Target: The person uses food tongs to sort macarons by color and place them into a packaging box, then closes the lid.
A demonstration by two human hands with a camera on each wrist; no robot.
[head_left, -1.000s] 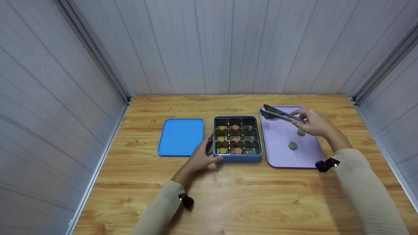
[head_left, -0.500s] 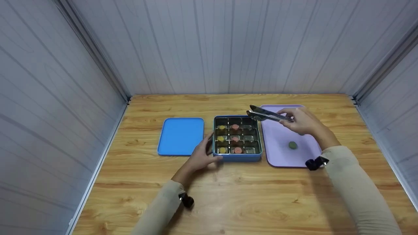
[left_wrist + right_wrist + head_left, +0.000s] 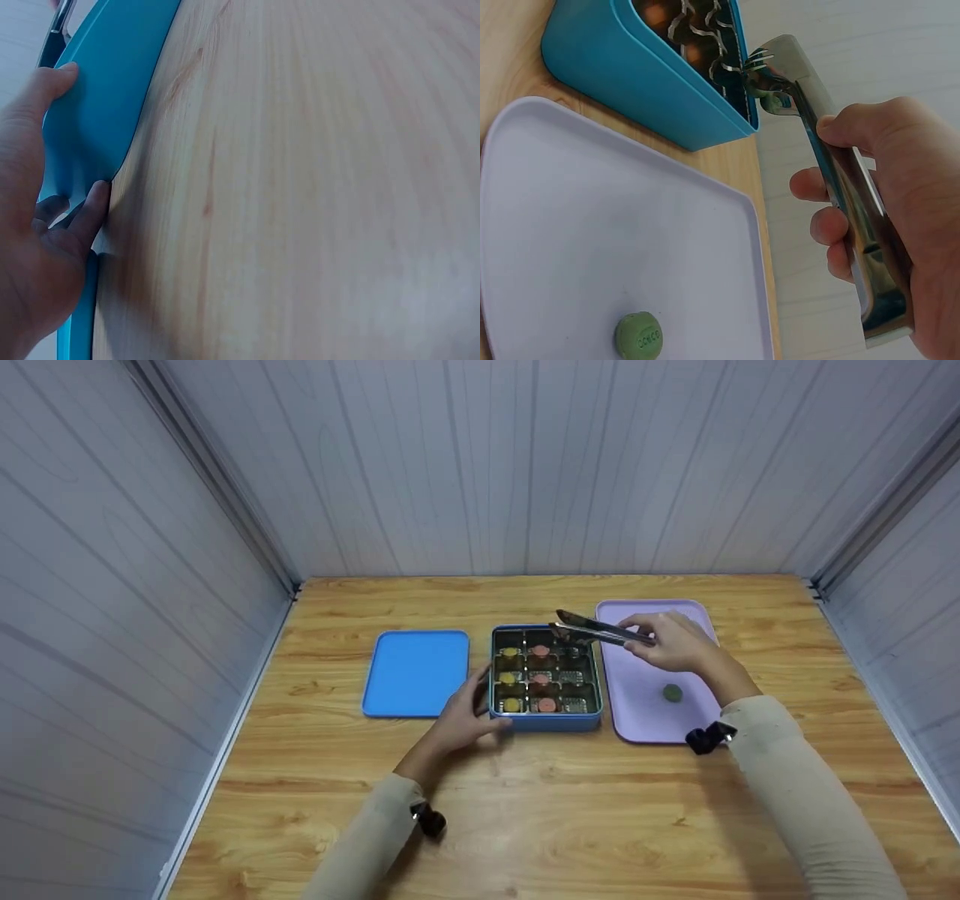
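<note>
A blue tin [image 3: 546, 724] with nine compartments sits mid-table. Its left column holds yellow sweets [image 3: 511, 705], its middle column red ones [image 3: 546, 706], and its right column shows only foil cups. My left hand [image 3: 486, 706] grips the tin's near left corner [image 3: 97, 112], thumb on the side wall. My right hand [image 3: 654, 636] holds metal tongs [image 3: 596, 628]. The tongs' tips are over the tin's far right compartment, pinching something greenish [image 3: 769, 86]. One green sweet [image 3: 672, 693] lies on the purple tray [image 3: 637, 720] to the right of the tin.
The tin's blue lid [image 3: 416, 671] lies flat to the left of the tin. Grey panel walls close in the wooden table [image 3: 525, 810] on three sides. Bare wood stretches in front of the tin and tray.
My right hand has carried the tongs left from the tray's far end to over the tin's far right corner. Two green sweets showed on the tray before, one now. The left hand has not moved.
</note>
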